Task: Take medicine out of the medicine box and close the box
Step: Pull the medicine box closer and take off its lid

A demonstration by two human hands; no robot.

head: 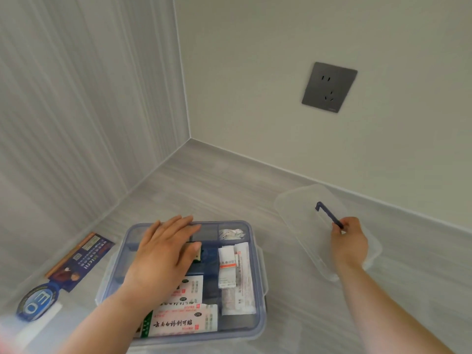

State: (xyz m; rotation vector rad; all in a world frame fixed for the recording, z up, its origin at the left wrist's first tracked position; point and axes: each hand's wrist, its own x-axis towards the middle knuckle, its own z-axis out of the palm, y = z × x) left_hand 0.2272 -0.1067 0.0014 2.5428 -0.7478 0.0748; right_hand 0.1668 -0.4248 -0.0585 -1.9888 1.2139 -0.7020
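Note:
The medicine box (260, 277) is a clear tub with a blue divided tray, and it stands uncovered on the grey surface. In it lie white plaster boxes (184, 324), a narrow white carton (226, 269) and gauze packets (231, 233). My left hand (163, 251) lies over the tray's left half with straight fingers, its thumb touching a small dark packet (198, 256) that the palm mostly hides. To the right lies the clear lid (293, 200). My right hand (350, 241) pinches the lid's dark blue handle (325, 212).
A dark blue printed leaflet (81, 259) and a round blue label (35, 305) lie left of the box. Walls close the corner behind and on the left. A grey wall socket (329, 86) sits above the lid.

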